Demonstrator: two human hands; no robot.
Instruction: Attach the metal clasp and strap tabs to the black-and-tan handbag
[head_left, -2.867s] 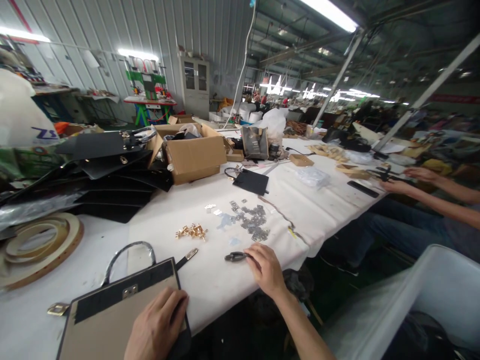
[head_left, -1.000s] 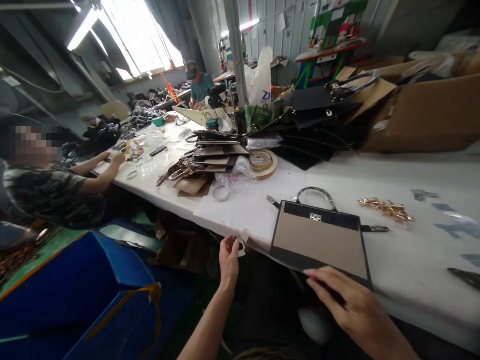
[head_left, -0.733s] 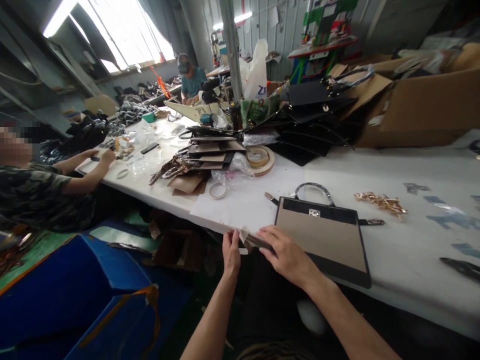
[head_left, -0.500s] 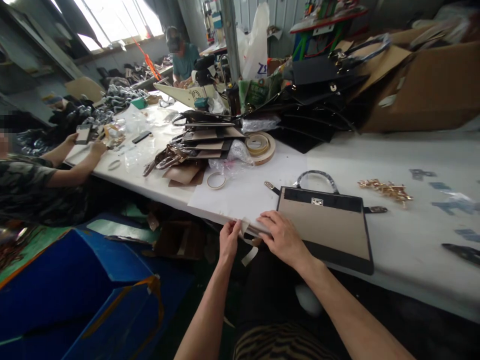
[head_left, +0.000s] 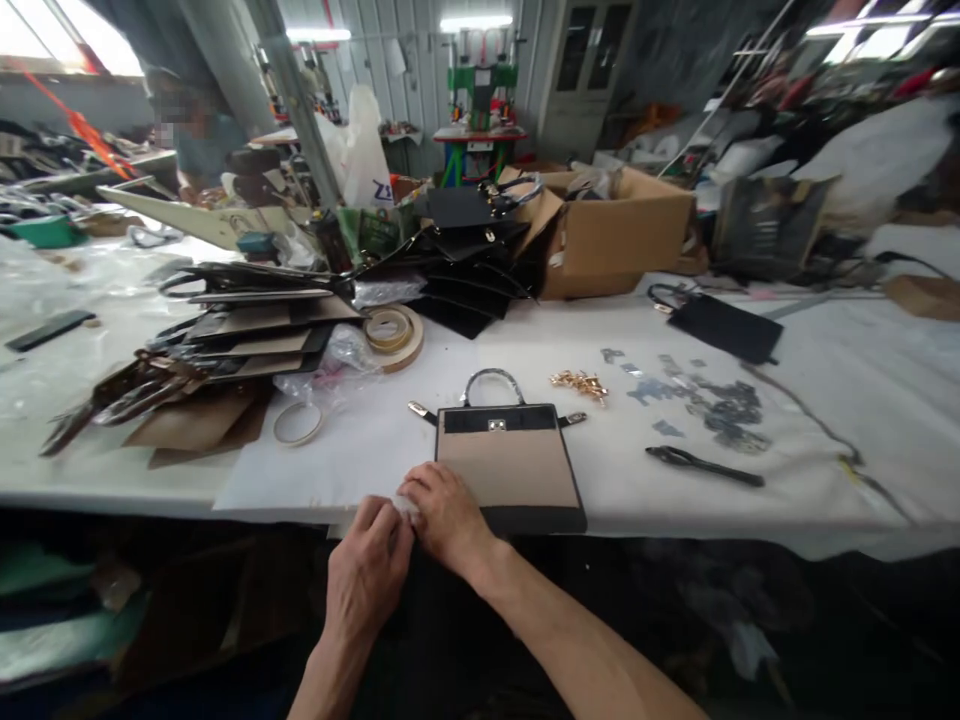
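Note:
At the table's front edge, my left hand (head_left: 369, 560) is closed, its fingers pinching a crumpled whitish strip of tape (head_left: 406, 506). My right hand (head_left: 448, 515) meets it there, fingers bent together over the other side of the strip; its thumb is mostly hidden. Beside my right hand lies a handbag (head_left: 502, 468), flat, with a beige panel, black borders, a small metal lock plate and a plastic-wrapped handle. Two straps with metal tips stick out at its sides. My right hand covers its lower left corner.
Left stand stacked bag pieces (head_left: 255, 330), tape rolls (head_left: 390, 330) and a loose tape ring (head_left: 298, 424). Gold fittings (head_left: 580, 385), grey metal plates (head_left: 724, 405) and a black-handled tool (head_left: 705, 466) lie right. Behind are a cardboard box (head_left: 622, 235) and another person (head_left: 206, 140).
The view has swung right. My hands have come together at the table edge, and the tape strip that hung below my left hand is now bunched between my fingers. The handbag stays flat.

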